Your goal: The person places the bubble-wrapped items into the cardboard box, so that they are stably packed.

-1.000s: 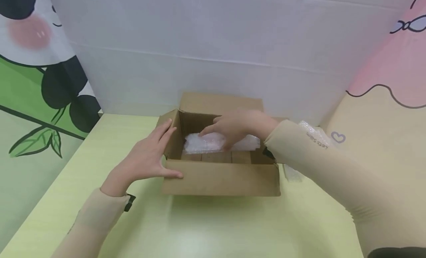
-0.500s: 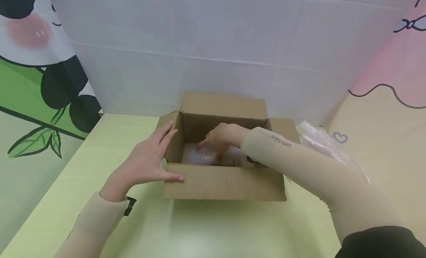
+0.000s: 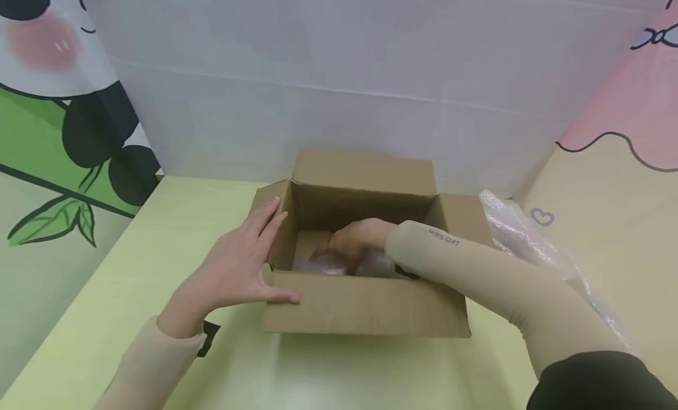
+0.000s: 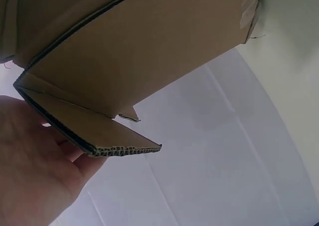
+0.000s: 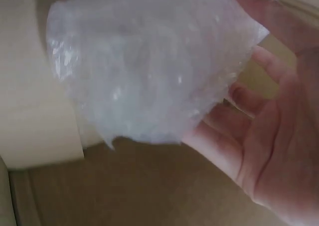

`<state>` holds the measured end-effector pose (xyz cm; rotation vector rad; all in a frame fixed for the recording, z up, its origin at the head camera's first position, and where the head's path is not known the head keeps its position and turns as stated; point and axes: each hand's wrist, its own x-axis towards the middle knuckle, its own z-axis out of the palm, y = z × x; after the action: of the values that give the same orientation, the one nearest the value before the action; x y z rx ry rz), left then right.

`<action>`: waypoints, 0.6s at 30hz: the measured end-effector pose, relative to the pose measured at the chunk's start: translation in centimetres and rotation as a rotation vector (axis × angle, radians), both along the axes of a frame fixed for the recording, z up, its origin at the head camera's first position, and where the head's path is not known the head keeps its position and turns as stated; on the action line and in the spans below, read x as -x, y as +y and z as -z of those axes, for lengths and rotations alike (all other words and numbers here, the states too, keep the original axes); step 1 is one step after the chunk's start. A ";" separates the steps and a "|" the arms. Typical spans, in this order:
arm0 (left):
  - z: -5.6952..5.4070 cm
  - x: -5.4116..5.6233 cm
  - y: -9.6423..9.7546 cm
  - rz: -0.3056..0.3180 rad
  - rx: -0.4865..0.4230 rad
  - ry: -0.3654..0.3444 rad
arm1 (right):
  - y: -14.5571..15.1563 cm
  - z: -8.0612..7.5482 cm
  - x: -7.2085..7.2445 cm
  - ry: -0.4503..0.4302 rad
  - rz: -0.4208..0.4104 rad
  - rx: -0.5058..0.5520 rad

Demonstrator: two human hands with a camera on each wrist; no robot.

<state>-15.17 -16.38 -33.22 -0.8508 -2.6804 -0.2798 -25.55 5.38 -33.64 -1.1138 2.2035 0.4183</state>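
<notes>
An open cardboard box (image 3: 365, 304) with its flaps spread stands in the middle of the table. My left hand (image 3: 233, 263) grips its front left corner, the thumb on the front flap and the fingers along the left flap. In the left wrist view, the left hand (image 4: 35, 171) lies against that flap's edge. My right hand (image 3: 357, 239) reaches down inside the box and holds a bubble-wrapped bundle (image 5: 144, 66). Thumb and fingers of the right hand (image 5: 269, 136) curve around its side in the right wrist view. The wrapping hides what is inside.
A length of loose bubble wrap (image 3: 521, 233) lies to the right of the box, partly behind the right forearm. A pale wall covering (image 3: 339, 75) rises behind the table (image 3: 212, 210), with painted panels on both sides.
My right hand has lowered the bubble-wrapped bundle deeper into the box. The box has shifted slightly nearer in the head view, and my left hand keeps its hold on the corner.
</notes>
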 end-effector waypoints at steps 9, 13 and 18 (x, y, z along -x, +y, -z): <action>-0.3 -1.7 0.4 0.000 0.021 0.035 | 0.2 0.7 -2.2 -0.061 -0.043 0.037; -0.4 -2.3 0.5 0.005 0.020 0.020 | 0.3 1.0 -3.2 -0.076 -0.097 0.039; -0.7 -3.2 0.5 0.007 0.032 0.004 | 0.3 1.2 -4.4 -0.093 -0.131 0.024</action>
<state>-11.94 -15.90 -32.50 -0.8693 -2.6853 -0.2372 -21.17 5.70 -34.88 -1.2693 2.0675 0.3886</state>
